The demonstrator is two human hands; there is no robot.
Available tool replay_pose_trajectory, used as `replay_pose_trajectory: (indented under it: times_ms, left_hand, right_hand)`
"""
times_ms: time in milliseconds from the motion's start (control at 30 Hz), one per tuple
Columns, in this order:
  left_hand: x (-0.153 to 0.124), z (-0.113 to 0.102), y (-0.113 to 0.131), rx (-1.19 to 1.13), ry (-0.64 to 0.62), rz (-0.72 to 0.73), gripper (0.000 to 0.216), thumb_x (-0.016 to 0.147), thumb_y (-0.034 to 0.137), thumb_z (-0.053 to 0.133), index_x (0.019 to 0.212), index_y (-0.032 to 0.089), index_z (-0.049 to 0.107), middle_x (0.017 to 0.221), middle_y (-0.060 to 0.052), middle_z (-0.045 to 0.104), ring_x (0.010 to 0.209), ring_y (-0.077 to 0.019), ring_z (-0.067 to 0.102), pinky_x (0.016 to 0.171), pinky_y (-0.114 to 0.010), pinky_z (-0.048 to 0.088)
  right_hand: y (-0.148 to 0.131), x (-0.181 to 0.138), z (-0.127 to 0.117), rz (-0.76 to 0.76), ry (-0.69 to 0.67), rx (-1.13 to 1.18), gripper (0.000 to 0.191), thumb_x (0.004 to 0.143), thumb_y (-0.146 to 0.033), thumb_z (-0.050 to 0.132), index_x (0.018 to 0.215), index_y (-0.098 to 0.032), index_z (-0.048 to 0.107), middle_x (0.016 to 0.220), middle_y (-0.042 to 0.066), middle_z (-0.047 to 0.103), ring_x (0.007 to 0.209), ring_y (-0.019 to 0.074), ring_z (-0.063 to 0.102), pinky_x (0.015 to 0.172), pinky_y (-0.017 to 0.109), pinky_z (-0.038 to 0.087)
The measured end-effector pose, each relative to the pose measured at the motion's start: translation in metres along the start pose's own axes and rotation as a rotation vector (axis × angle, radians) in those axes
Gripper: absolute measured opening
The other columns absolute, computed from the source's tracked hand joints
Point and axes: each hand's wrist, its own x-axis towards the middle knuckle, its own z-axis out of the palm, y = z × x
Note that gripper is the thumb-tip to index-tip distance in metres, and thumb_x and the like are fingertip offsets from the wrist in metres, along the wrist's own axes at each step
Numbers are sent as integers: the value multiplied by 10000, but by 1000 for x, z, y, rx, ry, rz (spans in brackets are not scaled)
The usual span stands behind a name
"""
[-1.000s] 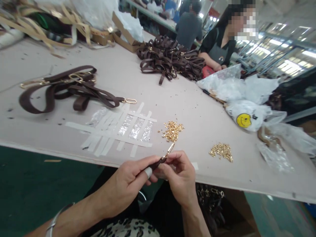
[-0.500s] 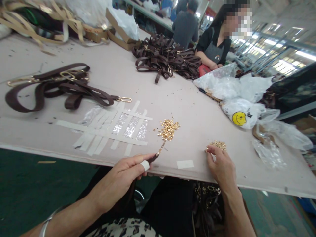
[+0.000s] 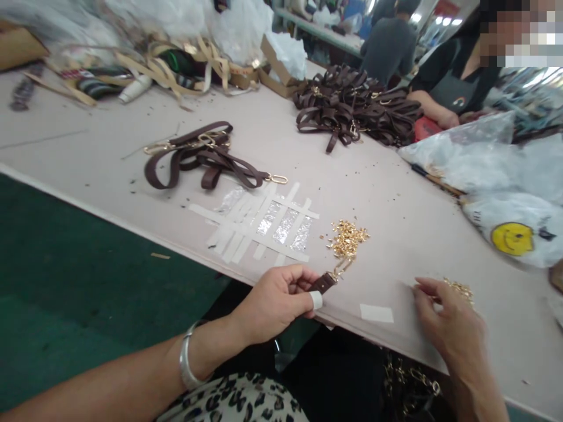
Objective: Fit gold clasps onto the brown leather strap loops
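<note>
My left hand (image 3: 279, 302), with white tape round the thumb, pinches the end of a dark brown strap (image 3: 323, 283). A gold metal buckle or ring (image 3: 344, 267) sticks out from that strap end, close to a pile of small gold metal pieces (image 3: 348, 237) on the table. My right hand (image 3: 453, 328) is just left of and in front of a smaller pile of gold pieces (image 3: 461, 288). Its thumb and forefinger are pinched together, slightly blurred; whatever is between them is too small to make out.
A brown strap with gold hooks (image 3: 206, 155) lies at the left behind taped-down clear plastic (image 3: 281, 225). Farther back are a heap of brown straps (image 3: 352, 108), plastic bags (image 3: 514, 228) and a cardboard box (image 3: 281, 73). A co-worker (image 3: 457, 82) sits across the table.
The view has swung left, so the scene sits farther right. My right hand has come off the smaller gold pile toward the left. The strap end in my left hand has turned its flat face up.
</note>
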Motion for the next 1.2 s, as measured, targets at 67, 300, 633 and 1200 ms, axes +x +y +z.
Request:
replay_pose_trajectory:
  times_ms: [67, 300, 633, 1200]
  left_hand:
    - [2, 0, -2, 34, 18, 39, 238, 699, 127, 697, 936, 132, 707, 765, 21, 673, 633, -72, 577, 635, -210, 456]
    - [5, 0, -8, 160, 35, 196, 186, 781, 126, 624, 939, 150, 721, 837, 4, 694, 716, -100, 589, 671, -227, 457]
    - [1, -5, -14, 423, 104, 447, 231, 790, 29, 578, 899, 152, 740, 844, -15, 674, 788, -133, 607, 701, -242, 473]
    - [-8, 1, -22, 695, 90, 693, 290, 811, 24, 529, 1011, 117, 716, 883, -80, 709, 827, -178, 649, 766, -278, 525]
  right_hand:
    - [-33, -14, 1, 114, 18, 317, 307, 813, -457, 679, 1013, -226, 716, 918, 63, 744, 790, 235, 692, 795, 409, 549]
    - [-150, -55, 19, -10, -43, 857, 179, 830, -267, 749, 1000, -224, 710, 946, 35, 749, 838, 170, 710, 779, 283, 577]
    - [-156, -55, 29, -129, -5, 826, 128, 837, -194, 739, 951, -236, 696, 906, 2, 746, 824, 138, 711, 769, 230, 575]
    - [-185, -68, 27, 326, 15, 1131, 344, 756, -323, 807, 1010, -215, 602, 885, 48, 740, 767, 184, 734, 659, 273, 613]
